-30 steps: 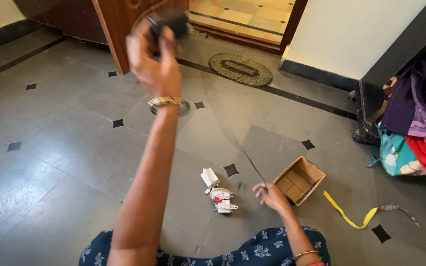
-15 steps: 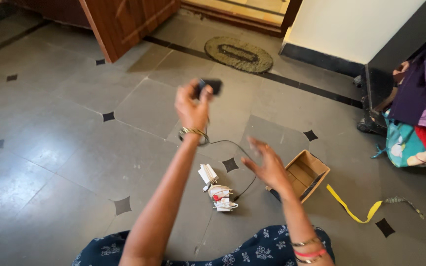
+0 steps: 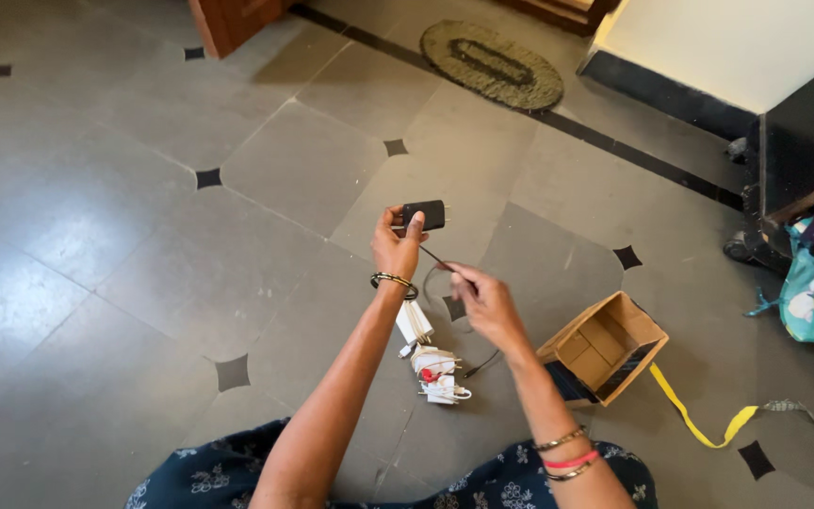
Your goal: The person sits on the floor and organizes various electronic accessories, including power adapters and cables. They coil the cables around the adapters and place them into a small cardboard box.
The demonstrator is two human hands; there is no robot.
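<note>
the left hand [image 3: 396, 247] is raised above the grey tiled floor [image 3: 124, 236] with its fingers and thumb closed around a small black charger block [image 3: 423, 215], the block held level at the fingertips and its metal pins pointing to the right. a thin black cable [image 3: 437, 257] runs down from the block to the right hand [image 3: 485, 303], which pinches it between thumb and forefinger just below and to the right of the block, while the other fingers curl loosely. the cable then drops toward the floor, where a dark stretch of it lies beside a small heap of white chargers and cords [image 3: 428, 358] with a red tie showing in the middle. that heap sits on the floor between the two forearms, below the hands. to the right, near the right forearm, an open cardboard box [image 3: 605, 347] lies tipped on its side, and a yellow strap [image 3: 699, 415] trails away from it across the tiles. an oval woven mat [image 3: 493, 64] lies at the top, well apart from the hands. dark blue flowered cloth [image 3: 482, 481] covers the person's lap at the bottom edge.
</note>
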